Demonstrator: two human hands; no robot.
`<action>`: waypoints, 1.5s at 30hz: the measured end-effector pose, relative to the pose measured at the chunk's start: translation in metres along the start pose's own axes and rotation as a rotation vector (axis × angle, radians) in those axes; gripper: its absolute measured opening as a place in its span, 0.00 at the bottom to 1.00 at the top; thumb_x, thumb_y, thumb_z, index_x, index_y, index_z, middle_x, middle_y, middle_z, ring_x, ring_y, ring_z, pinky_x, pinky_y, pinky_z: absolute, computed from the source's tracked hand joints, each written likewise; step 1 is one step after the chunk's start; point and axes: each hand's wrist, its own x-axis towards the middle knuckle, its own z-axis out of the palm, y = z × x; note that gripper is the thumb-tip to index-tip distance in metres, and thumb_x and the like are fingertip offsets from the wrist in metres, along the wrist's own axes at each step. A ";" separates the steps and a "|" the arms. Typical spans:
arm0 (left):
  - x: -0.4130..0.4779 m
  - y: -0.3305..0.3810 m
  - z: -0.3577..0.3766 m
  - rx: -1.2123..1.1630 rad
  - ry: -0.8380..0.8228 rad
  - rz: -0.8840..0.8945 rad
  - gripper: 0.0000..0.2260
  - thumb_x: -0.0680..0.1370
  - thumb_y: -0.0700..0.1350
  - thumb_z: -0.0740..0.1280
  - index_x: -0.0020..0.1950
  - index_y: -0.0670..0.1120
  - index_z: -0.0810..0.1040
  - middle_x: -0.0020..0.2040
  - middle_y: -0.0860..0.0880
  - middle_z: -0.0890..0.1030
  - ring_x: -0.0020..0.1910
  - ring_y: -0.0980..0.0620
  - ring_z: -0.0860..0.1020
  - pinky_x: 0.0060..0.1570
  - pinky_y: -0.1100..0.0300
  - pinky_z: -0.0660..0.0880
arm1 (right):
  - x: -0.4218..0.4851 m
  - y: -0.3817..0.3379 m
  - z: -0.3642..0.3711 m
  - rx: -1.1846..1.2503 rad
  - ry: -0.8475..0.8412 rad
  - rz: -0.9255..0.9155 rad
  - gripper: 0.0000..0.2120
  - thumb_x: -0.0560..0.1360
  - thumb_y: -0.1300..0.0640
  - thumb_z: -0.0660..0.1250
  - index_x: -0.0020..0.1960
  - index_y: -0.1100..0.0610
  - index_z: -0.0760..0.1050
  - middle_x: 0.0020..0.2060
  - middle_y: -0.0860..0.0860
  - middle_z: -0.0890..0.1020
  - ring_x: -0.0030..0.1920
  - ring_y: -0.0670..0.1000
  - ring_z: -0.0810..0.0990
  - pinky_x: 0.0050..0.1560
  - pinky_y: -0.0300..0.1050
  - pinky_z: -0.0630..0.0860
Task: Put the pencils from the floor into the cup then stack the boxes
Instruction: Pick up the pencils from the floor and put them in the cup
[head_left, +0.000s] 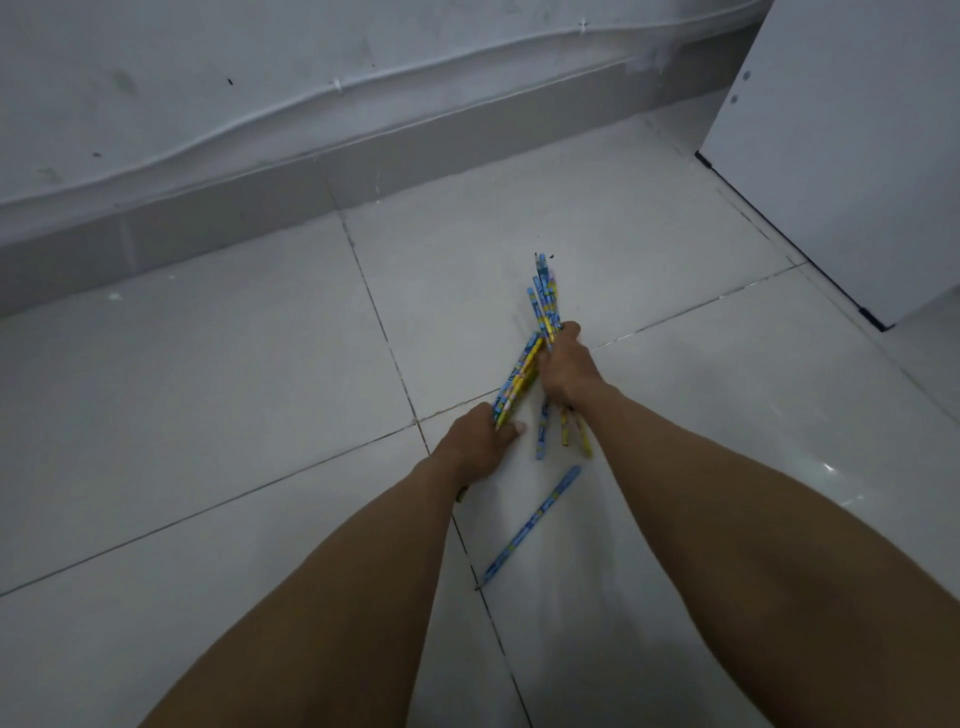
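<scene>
The fingers of the left hand (480, 441) are curled tight round a bundle of blue-and-yellow pencils (517, 379) that slants up toward the right hand (566, 369). The right hand's fingers are closed round a second bundle (545, 301) whose tips point away toward the wall. The 2 hands are near each other, both low over the pale tiled floor (208, 415), which fills most of the view and is crossed by dark grout lines. Behind it runs a scuffed white wall (260, 62) with a grey skirting (234, 218). A white panel (841, 156) stands at the right edge. A thin white cable (340, 88) is clipped along the wall. Below the right wrist, the second bundle's lower ends fan out. How many pencils each hand holds cannot be told. 1 loose blue pencil (537, 514) lies on the floor between the forearms, apart from both hands.
</scene>
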 end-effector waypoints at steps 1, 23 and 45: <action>-0.002 0.002 0.003 -0.011 0.000 0.009 0.19 0.76 0.62 0.62 0.48 0.46 0.68 0.46 0.46 0.73 0.42 0.48 0.71 0.36 0.57 0.64 | 0.000 0.006 -0.005 -0.017 -0.014 -0.008 0.15 0.81 0.60 0.56 0.65 0.64 0.59 0.59 0.66 0.75 0.57 0.65 0.76 0.50 0.50 0.70; -0.027 0.027 0.032 0.323 0.184 0.012 0.13 0.80 0.45 0.59 0.62 0.39 0.65 0.60 0.38 0.73 0.57 0.37 0.75 0.52 0.48 0.72 | -0.030 0.060 -0.038 -0.034 -0.076 0.122 0.18 0.83 0.55 0.55 0.68 0.66 0.60 0.64 0.65 0.71 0.64 0.64 0.73 0.57 0.50 0.70; -0.007 0.102 -0.089 -0.447 0.653 0.158 0.17 0.77 0.58 0.64 0.32 0.50 0.71 0.28 0.50 0.74 0.28 0.51 0.73 0.27 0.61 0.67 | -0.043 -0.051 -0.066 0.660 0.094 -0.269 0.16 0.79 0.41 0.58 0.51 0.54 0.72 0.41 0.51 0.76 0.41 0.51 0.75 0.47 0.49 0.74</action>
